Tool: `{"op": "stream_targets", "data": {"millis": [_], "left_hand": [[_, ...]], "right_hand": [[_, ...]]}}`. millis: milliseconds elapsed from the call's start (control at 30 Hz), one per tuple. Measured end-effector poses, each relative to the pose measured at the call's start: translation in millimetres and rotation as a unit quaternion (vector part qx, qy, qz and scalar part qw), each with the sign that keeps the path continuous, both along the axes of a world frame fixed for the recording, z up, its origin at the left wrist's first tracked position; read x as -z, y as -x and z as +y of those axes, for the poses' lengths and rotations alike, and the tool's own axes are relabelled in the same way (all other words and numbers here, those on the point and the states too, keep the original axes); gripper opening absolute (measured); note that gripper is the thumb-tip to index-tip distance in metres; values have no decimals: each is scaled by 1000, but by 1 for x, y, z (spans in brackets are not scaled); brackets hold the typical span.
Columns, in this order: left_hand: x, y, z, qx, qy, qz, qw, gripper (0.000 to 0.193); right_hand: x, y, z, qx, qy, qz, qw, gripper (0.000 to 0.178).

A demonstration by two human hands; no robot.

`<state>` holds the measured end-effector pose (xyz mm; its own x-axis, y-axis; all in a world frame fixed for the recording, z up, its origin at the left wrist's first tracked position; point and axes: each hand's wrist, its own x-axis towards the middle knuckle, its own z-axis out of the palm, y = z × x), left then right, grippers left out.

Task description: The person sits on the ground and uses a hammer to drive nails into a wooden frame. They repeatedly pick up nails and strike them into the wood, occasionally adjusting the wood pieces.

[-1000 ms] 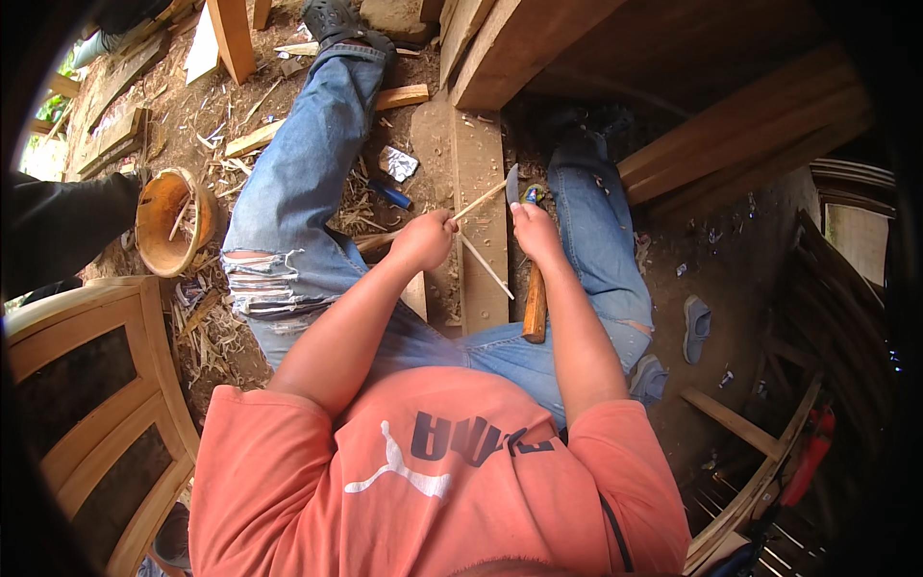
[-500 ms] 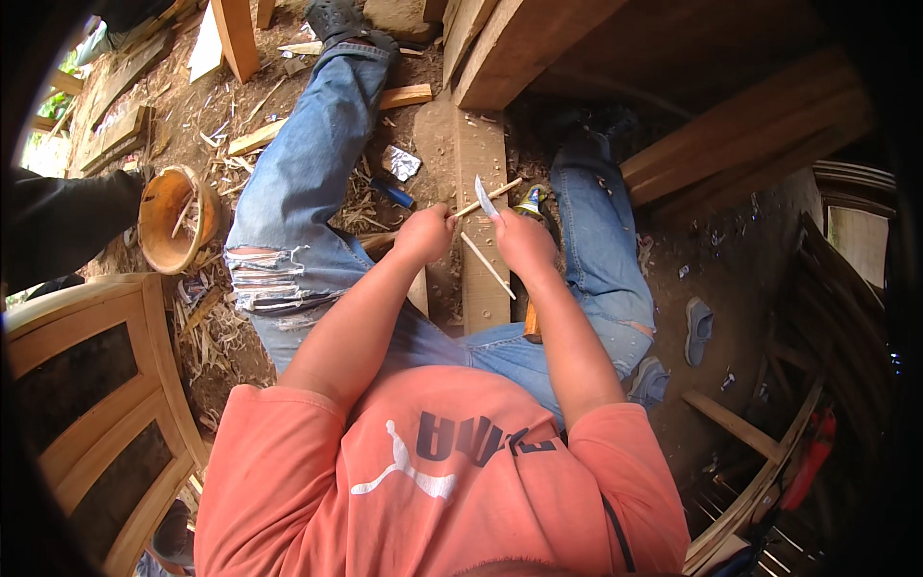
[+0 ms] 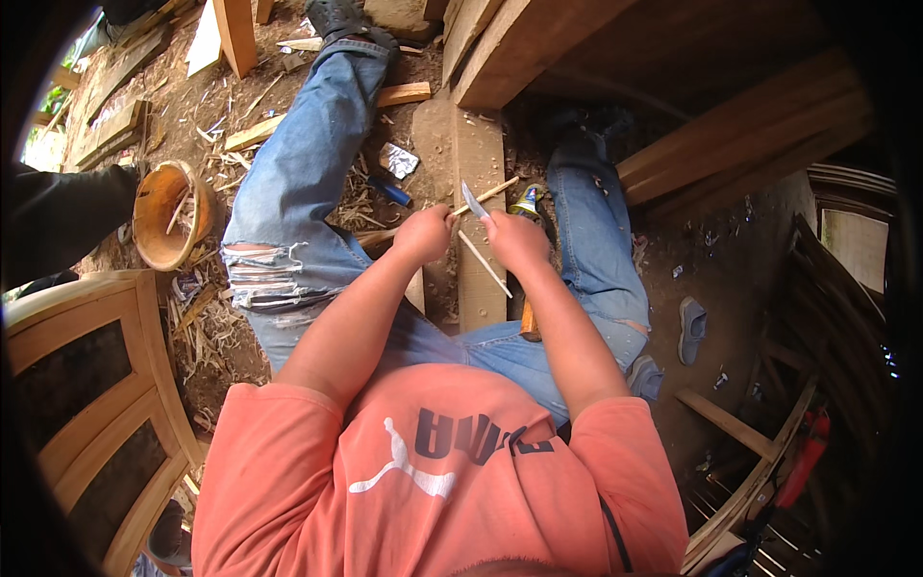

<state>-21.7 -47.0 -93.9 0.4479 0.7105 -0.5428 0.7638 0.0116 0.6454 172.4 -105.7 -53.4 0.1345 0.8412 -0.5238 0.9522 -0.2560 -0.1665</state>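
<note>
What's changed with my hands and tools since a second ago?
Your right hand has moved left, bringing the silver pointed metal blade from the far tip of the thin tan wooden stick closer to your left hand. Nothing was visibly taken up or let go. Your left hand and the round orange-brown bucket stayed about put.

1 wide fisheye, head-worn, looked steeply down from close above the wearer's shirt (image 3: 471,510) to left hand (image 3: 424,235) and right hand (image 3: 519,242), near mid-frame.
</note>
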Motion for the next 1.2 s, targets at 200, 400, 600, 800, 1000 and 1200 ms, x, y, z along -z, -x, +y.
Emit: {"op": "stream_targets", "data": {"millis": [200, 400, 600, 800, 1000, 1200], "left_hand": [[1, 1, -1, -8, 7, -13, 1000, 35], [4, 0, -1, -9, 18, -10, 1000, 36], [8, -1, -1, -5, 16, -22, 1000, 38], [19, 1, -2, -7, 11, -39, 999, 39], [27, -2, -2, -9, -2, -47, 999, 40], [26, -1, -2, -5, 8, -41, 999, 41]], "right_hand": [[-6, -3, 6, 124, -13, -49, 991, 37], [-14, -4, 9, 136, -41, -93, 985, 37], [-1, 0, 3, -16, -14, -13, 1000, 38], [10, 3, -1, 29, -99, -57, 993, 38], [7, -2, 4, 116, -141, -68, 981, 38], [2, 0, 9, 69, -65, -60, 994, 39]]}}
